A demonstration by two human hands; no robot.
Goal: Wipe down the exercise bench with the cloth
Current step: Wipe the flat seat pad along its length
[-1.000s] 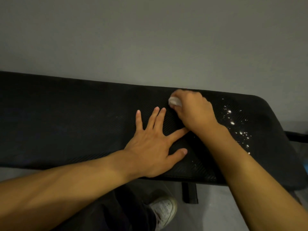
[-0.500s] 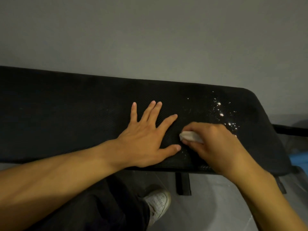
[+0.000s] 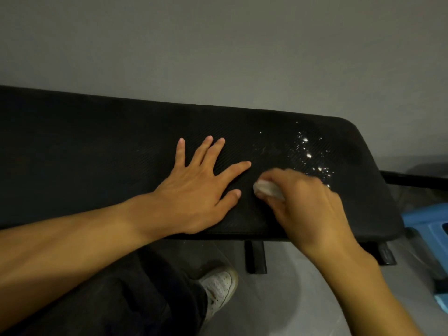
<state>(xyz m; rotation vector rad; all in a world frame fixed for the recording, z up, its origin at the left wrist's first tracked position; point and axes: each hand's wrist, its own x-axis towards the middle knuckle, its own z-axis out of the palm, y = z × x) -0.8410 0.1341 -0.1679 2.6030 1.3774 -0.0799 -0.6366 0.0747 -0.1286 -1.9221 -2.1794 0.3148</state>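
Note:
A long black padded exercise bench (image 3: 97, 154) runs across the view in front of a grey wall. My left hand (image 3: 196, 190) lies flat on its pad with the fingers spread. Just to the right, my right hand (image 3: 308, 204) grips a small wadded white cloth (image 3: 266, 189) and presses it on the pad near the front edge. Only the cloth's left end shows under the fingers. White droplets or specks (image 3: 312, 158) are scattered on the pad beyond my right hand, toward the bench's right end.
A blue plastic stool (image 3: 431, 229) stands on the floor at the right, beside the bench end. Black bench legs (image 3: 255, 257) reach down to the grey tiled floor. My dark trouser leg and white shoe (image 3: 219, 287) are below the bench's front edge.
My right hand slid the cloth from the pad's far edge back toward the front edge, then stayed there. My left hand stayed flat in place.

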